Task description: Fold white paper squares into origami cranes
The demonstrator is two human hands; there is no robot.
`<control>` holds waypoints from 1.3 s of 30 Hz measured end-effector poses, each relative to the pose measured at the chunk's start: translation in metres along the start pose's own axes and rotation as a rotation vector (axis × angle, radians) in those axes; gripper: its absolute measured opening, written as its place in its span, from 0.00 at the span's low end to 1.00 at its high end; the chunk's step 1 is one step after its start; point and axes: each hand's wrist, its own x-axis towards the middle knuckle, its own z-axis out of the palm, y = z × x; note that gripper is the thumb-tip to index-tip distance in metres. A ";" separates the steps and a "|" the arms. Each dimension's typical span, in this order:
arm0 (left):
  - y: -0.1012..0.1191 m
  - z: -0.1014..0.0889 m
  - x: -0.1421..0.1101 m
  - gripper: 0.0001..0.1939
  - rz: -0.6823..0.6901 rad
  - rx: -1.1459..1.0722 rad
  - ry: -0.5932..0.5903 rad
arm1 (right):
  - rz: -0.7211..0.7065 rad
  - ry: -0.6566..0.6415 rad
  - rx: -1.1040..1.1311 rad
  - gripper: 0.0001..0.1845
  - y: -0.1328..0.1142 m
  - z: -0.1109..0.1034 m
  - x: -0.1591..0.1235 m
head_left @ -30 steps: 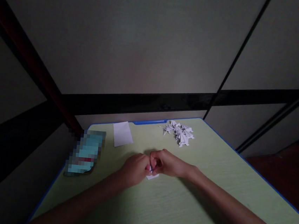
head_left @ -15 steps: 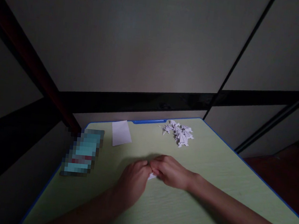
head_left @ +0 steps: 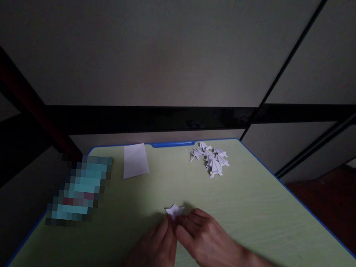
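Note:
Between my two hands is a small piece of folded white paper (head_left: 174, 210), its pointed corners sticking out beyond my fingertips. My left hand (head_left: 157, 245) is closed, pinching the paper from the near left side. From the right, my right hand (head_left: 201, 238) is also closed on it, fingers bent and pressed together. Both sets of fingertips meet at the paper's near edge, so that part is hidden. Farther back on the table lies a pile of folded white paper figures (head_left: 215, 160), pointed and with small legs.
White sheets of paper (head_left: 136, 161) lie at the back left of the pale green table (head_left: 246, 207). A pixelated blue-green object (head_left: 81, 189) rests along the left edge. A blue strip (head_left: 173, 144) is set in the back edge. Behind stands a panelled wall (head_left: 160, 56).
Both hands have come nearer to me, lower in view. The folded paper, mostly covered before, now shows its pointed corners past my fingertips. The view has shifted slightly.

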 end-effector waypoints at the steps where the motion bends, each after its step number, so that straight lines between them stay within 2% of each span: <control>1: 0.000 0.000 -0.003 0.20 0.003 0.014 -0.008 | 0.025 -0.016 0.039 0.05 -0.001 0.000 -0.002; 5: 0.004 0.007 -0.012 0.16 0.073 0.081 -0.069 | 0.087 -0.012 0.130 0.07 -0.005 0.003 -0.006; 8: 0.006 0.009 -0.010 0.14 0.017 0.109 -0.091 | 0.144 -0.025 0.194 0.08 -0.006 0.002 -0.004; 10: 0.004 0.005 -0.005 0.14 -0.043 0.049 -0.097 | 0.191 -0.025 0.207 0.07 -0.005 0.001 0.000; 12: -0.002 -0.002 -0.002 0.13 -0.124 -0.110 -0.122 | 0.234 -0.007 0.174 0.05 -0.003 0.000 0.004; 14: -0.011 -0.010 -0.001 0.12 -0.187 -0.375 -0.199 | 0.271 0.017 0.128 0.06 -0.002 0.000 0.006; 19: -0.031 -0.015 0.001 0.11 -0.643 -0.826 -0.136 | 0.206 0.125 0.142 0.07 -0.002 0.003 0.006; 22: -0.040 -0.010 0.004 0.12 -0.846 -1.059 -0.072 | 0.341 0.282 0.392 0.06 -0.001 0.004 0.005; 25: -0.047 -0.002 0.006 0.13 -0.879 -1.290 -0.053 | 0.569 0.484 0.828 0.01 0.005 0.006 0.009; 27: -0.048 0.001 0.008 0.14 -0.894 -1.434 -0.044 | 0.687 0.581 1.083 0.05 0.010 0.008 0.014; 29: -0.046 0.003 0.010 0.14 -0.941 -1.551 -0.033 | 0.750 0.619 1.259 0.09 0.014 0.011 0.017; 34: -0.040 0.001 0.019 0.17 -1.080 -1.555 0.061 | 0.787 0.590 1.427 0.13 0.014 0.016 0.020; 37: -0.040 0.001 0.020 0.17 -1.130 -1.528 0.088 | 0.789 0.505 1.363 0.11 0.007 0.017 0.020; 39: -0.041 0.003 0.018 0.15 -1.145 -1.499 0.081 | 0.732 0.399 1.286 0.09 0.002 0.015 0.019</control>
